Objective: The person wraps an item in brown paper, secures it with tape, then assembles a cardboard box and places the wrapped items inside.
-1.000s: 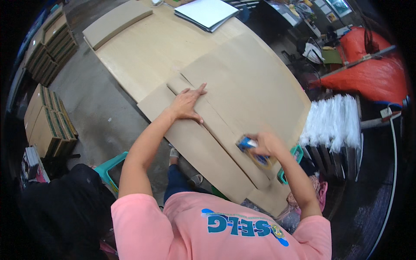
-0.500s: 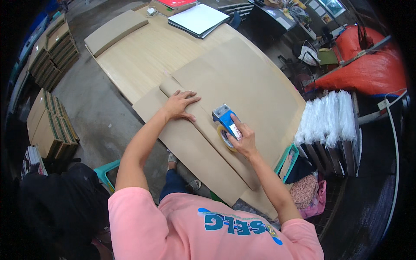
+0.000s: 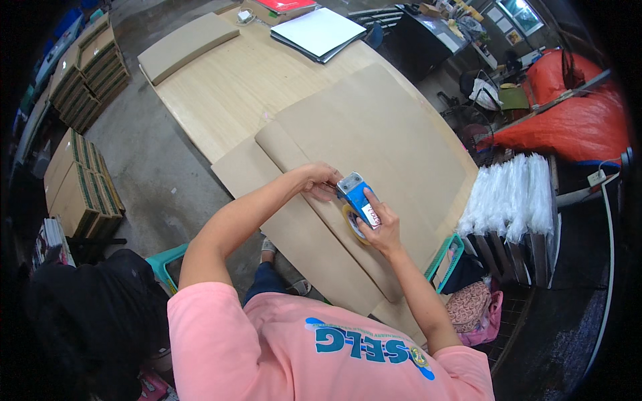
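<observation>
I have the right hand (image 3: 384,226) closed round a blue, metal-headed tape dispenser (image 3: 354,192) above brown paper (image 3: 388,127); I can't tell what the left hand (image 3: 320,180) holds. Near right, a teal basket (image 3: 457,247) contains something tan.

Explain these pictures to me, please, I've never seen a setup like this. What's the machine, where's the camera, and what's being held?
There's no machine here: a person is working with two bare hands. The view comes from a wide fisheye camera worn on their head and looking down, so straight edges look bent.

In front is a pale wooden table. Large brown sheeting covers much of it. Toward the far end lie a long brown slab and a white-topped stack.

The right hand holds a blue tape dispenser with a roll of tape. The left hand is by its front end; whether its fingers touch the tape is hard to tell.
</observation>
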Motion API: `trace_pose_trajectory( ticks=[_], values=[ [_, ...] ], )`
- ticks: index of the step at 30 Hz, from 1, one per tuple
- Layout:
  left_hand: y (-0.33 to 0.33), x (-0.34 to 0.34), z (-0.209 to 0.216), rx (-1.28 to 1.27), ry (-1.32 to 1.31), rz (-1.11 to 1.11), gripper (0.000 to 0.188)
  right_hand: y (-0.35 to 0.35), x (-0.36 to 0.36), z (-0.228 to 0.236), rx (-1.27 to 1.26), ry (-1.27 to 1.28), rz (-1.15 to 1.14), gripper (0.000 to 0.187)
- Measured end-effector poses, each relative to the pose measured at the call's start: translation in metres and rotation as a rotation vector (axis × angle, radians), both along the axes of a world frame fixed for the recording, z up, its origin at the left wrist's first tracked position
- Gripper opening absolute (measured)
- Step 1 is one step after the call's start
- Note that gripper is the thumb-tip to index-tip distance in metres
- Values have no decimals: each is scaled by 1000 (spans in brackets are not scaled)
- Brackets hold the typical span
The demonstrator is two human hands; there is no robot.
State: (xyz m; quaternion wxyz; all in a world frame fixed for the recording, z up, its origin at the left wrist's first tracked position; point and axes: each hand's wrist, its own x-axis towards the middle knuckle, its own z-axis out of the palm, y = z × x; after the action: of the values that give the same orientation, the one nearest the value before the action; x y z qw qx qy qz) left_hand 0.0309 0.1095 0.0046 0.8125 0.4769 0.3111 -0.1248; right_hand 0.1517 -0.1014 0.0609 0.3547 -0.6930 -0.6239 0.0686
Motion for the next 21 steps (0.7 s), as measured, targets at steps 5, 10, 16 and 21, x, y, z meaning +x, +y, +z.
trace_pose_trajectory(
  ticks=[5,10,16,21],
  values=[
    [6,-1,17,-82,70,71,41,1,-1,0,-18,-14,-8,68],
    [11,0,24,390,-92,-93,43,4,-4,3,-34,-28,0,68],
    [9,-3,31,382,-108,-5,34,2,-1,1,-39,-34,1,68],
    [-1,-2,-32,-380,34,294,12,9,1,1,-87,-61,26,69]
  ],
)
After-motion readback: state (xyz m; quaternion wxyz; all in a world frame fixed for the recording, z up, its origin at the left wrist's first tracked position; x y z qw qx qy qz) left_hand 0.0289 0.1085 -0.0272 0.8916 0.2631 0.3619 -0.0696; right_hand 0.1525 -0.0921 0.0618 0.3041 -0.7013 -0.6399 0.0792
